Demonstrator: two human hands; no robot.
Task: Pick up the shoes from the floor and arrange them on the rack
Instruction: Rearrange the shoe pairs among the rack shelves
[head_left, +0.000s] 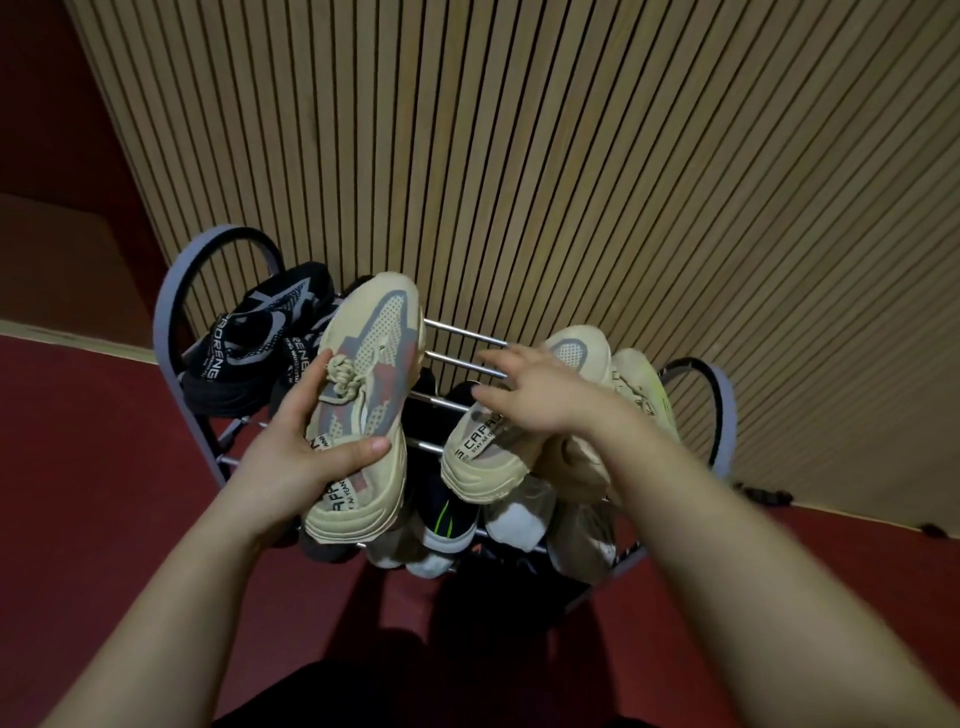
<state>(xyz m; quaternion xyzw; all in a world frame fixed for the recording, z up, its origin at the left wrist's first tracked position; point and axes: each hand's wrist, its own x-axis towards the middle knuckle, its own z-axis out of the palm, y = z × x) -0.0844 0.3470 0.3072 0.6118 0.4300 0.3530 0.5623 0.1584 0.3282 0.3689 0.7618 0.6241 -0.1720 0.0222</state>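
While the left hand (291, 457) is gripping a beige knit sneaker (363, 395) in the head view, thumb lying across the upper near the collar and fingers curling in by the laces, it is holding that shoe toe-forward above the top tier of the shoe rack (167, 322), just beside the black sneakers (249, 343) sitting at the tier's left end. The right hand (535, 395) is lying with fingers spread and nearly straight on the matching beige sneaker (483, 447), which is resting on the chrome bars (462, 338) next to a pale sneaker with yellow-green trim (644, 395); blur is hiding what its thumb is doing. More shoes (514, 519) are crowding the lower tier. The step in hand looks like placing the pair. Next, the held shoe is probably needing to be lowered into the gap beside its mate, sole flat across the bars so it is not tipping between them.
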